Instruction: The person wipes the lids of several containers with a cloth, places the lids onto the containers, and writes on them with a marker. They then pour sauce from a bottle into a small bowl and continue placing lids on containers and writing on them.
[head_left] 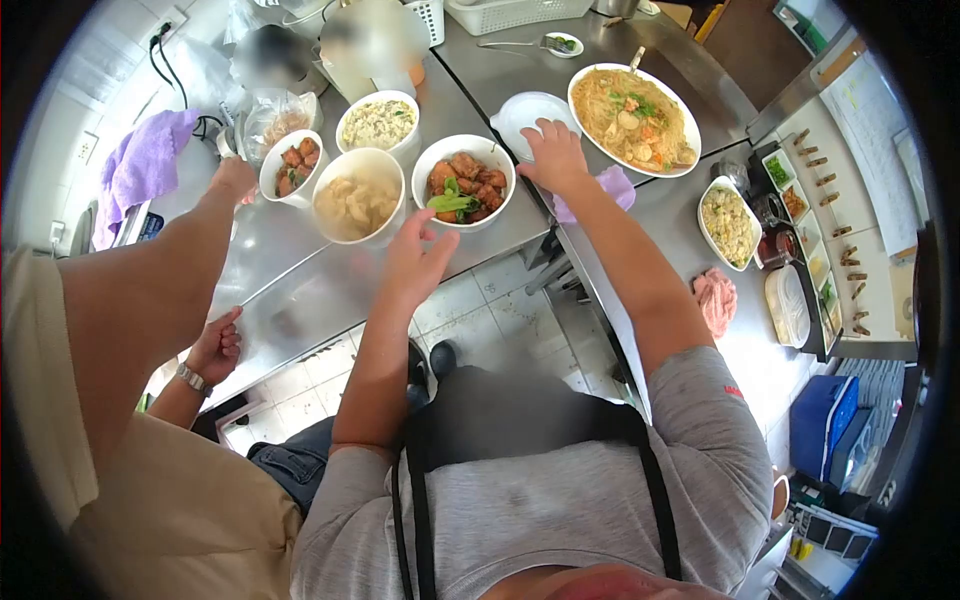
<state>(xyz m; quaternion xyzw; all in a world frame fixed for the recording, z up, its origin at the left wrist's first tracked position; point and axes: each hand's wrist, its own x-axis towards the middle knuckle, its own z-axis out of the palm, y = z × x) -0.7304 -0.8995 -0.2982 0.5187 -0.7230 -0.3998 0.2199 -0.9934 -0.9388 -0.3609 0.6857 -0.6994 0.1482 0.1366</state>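
My left hand [418,258] is at the near rim of a white paper bowl [510,185] of glazed brown fried chicken pieces [487,187] topped with green basil leaves [450,205]. Its fingers are apart, fingertips right at the bowl's side. Reaching forward, my right hand [552,155] has its fingers spread over the near right edge of a translucent plastic lid [515,118]. The lid lies flat on the steel counter, behind and to the right of the chicken bowl. Just left of that bowl stands a paper tub [360,195] of pale, beige food.
Left, a co-worker's hand [235,177] is near another chicken bowl [292,165]; their other hand [215,347] hangs at the counter edge. A fried rice tub [380,122], noodle platter [635,115], rice dish [728,222], purple cloth [606,197] and pink cloth [714,302] lie around.
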